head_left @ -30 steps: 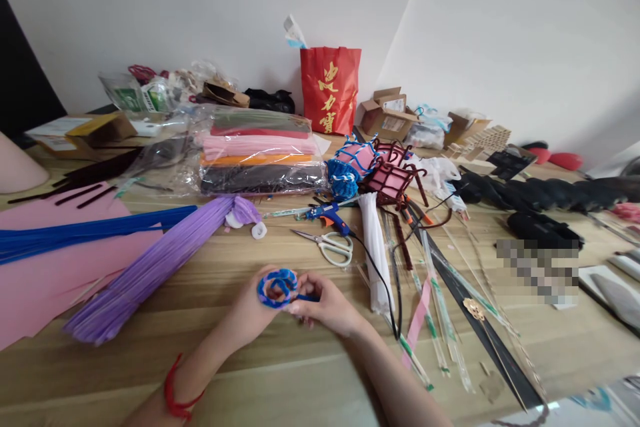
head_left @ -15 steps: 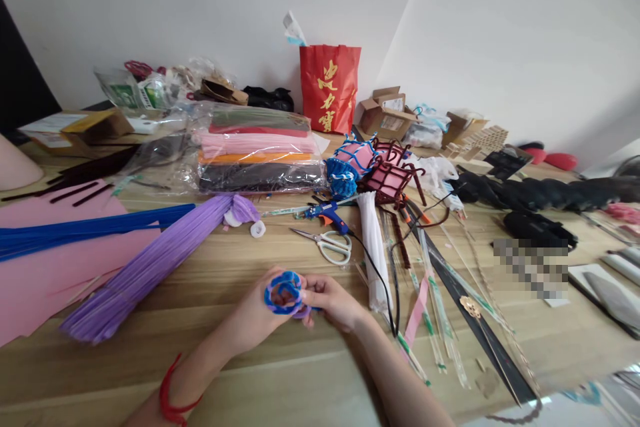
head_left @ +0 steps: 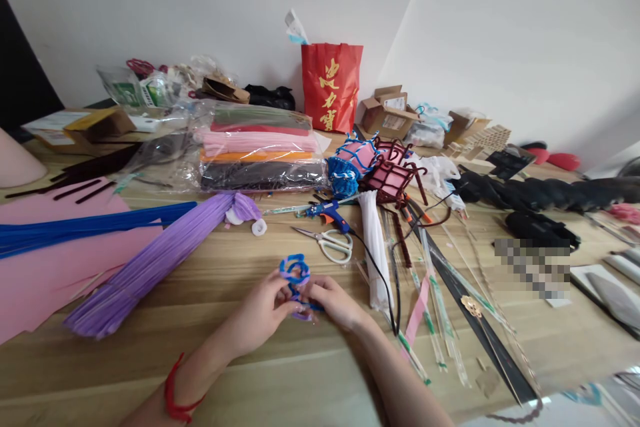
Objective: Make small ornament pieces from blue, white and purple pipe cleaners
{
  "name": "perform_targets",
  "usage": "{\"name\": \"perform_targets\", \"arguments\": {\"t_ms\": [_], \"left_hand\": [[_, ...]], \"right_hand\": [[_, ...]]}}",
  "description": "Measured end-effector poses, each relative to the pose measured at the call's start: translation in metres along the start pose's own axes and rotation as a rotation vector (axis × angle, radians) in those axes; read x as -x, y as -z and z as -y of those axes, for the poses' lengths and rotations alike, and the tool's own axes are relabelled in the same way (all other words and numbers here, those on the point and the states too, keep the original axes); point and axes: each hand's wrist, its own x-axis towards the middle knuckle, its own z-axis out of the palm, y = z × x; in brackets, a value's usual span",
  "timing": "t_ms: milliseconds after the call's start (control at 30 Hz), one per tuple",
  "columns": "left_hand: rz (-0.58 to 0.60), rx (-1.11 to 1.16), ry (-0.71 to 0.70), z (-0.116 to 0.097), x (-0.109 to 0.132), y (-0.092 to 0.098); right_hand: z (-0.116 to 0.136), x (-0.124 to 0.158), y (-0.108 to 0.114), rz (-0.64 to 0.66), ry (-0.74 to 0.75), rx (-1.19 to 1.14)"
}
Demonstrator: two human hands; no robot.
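Head view: blue-purple coil (head_left: 295, 269) now closer to scissors (head_left: 336, 247); left hand (head_left: 263, 307), fingers pinching coil's base; right hand (head_left: 337, 300) pinching blue strand (head_left: 316, 307); likely mid-work regrip.

Both hands low centre over wood table (head_left: 260, 383). Left hand (head_left: 260, 310) pinches twisted blue-and-purple coil (head_left: 295, 269); right hand (head_left: 337, 303) fingers close on its lower strands, exact grip hard to make out. Scissors (head_left: 336, 248), blades apart, just beyond hands. Blue glue gun (head_left: 331, 215) behind scissors, white stem bundle (head_left: 373, 250) to right. Purple stem bundle (head_left: 155, 263) left, fanned. Red bag (head_left: 331, 88) upright at back, near wall.
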Motion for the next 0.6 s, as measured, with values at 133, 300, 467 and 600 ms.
{"name": "perform_targets", "arguments": {"t_ms": [133, 300, 467, 600], "left_hand": [[0.035, 0.106, 0.046, 0.003, -0.001, 0.000], [-0.009, 0.115, 0.069, 0.002, -0.003, 0.001], [-0.140, 0.049, 0.002, 0.003, -0.006, 0.001], [-0.146, 0.057, 0.030, 0.009, -0.008, 0.002]], "right_hand": [[0.009, 0.003, -0.003, -0.016, -0.006, 0.058], [0.005, 0.001, -0.003, -0.059, 0.019, -0.074], [-0.004, -0.002, -0.001, -0.131, 0.066, -0.195], [-0.009, -0.005, 0.000, -0.172, 0.066, -0.256]]}}
